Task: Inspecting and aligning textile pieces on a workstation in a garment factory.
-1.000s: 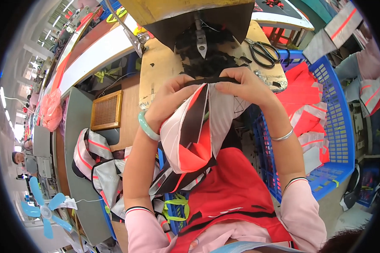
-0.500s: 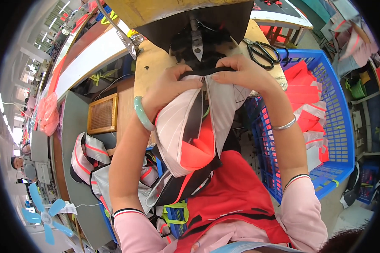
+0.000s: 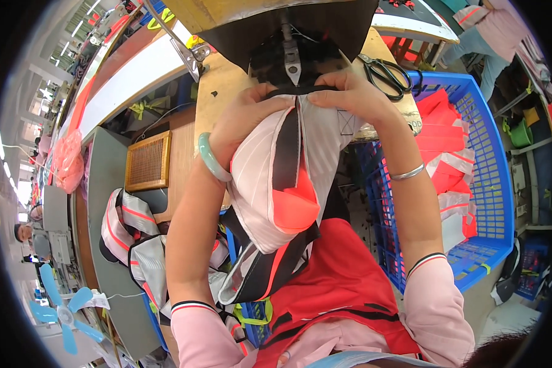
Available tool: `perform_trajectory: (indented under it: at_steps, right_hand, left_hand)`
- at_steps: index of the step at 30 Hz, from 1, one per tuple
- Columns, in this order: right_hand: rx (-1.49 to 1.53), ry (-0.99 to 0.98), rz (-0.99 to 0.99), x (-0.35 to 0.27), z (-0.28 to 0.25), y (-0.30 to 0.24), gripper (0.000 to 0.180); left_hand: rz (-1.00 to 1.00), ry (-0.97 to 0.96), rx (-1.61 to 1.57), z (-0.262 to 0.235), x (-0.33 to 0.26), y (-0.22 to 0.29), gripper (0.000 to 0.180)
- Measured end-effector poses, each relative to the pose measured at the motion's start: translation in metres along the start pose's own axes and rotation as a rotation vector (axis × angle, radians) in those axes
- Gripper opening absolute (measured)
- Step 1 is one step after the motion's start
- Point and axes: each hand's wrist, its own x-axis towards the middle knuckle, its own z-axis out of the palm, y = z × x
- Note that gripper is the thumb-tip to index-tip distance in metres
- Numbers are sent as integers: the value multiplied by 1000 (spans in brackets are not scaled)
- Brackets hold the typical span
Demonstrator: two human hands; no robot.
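A half-sewn bag (image 3: 260,178) of pale striped fabric, with black edging and a red-orange lining, hangs between my two hands. On its left side, my left hand (image 3: 246,116), with a green bangle at the wrist, pinches the top edge between thumb and fingers. My right hand (image 3: 356,98), wearing a silver bangle, grips the same black edge on the right, thumb on top. That edge lies just in front of the sewing machine's (image 3: 343,30) presser foot (image 3: 293,69). The fingertips under the edge are partly hidden. Lower down, the bag's black and grey part droops over my red apron (image 3: 343,270).
Black-handled scissors (image 3: 386,76) lie on the wooden machine table (image 3: 221,83), right of the machine. A blue basket (image 3: 494,184) of red and pale pieces stands at my right. More sewn bags (image 3: 147,245) are heaped at left, near a fan (image 3: 66,313). Another person (image 3: 494,30) is at upper right.
Both hands keep hold of the bag; its black top edge looks straighter and the gap below it narrower. The view has shifted slightly. At upper right the other person has moved.
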Motion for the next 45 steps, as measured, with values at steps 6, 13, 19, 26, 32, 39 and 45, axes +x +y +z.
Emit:
perform_trajectory:
  at_steps: [6,13,19,26,32,39,45]
  right_hand:
    - [23,39,-67,4,3,7,26]
    - [29,62,-91,6,3,5,24]
    - [28,89,-91,2,4,1,25]
    - [41,80,-112,4,0,0,23]
    - [-38,160,-100,-1,0,-8,29]
    - [-132,-333,-24,-99,-13,5,29]
    - [42,-324,-329,-157,62,-8,57]
  left_hand:
    - [-13,11,-65,0,1,-2,21]
    - [26,-31,-167,-4,7,-6,16]
    - [47,31,-181,4,4,-4,15]
    - [42,17,-242,9,5,0,15]
    - [87,29,-366,-15,11,-1,14]
    - [46,-182,176,-16,-63,-6,19]
    - [293,-189,426,52,-112,-10,19]
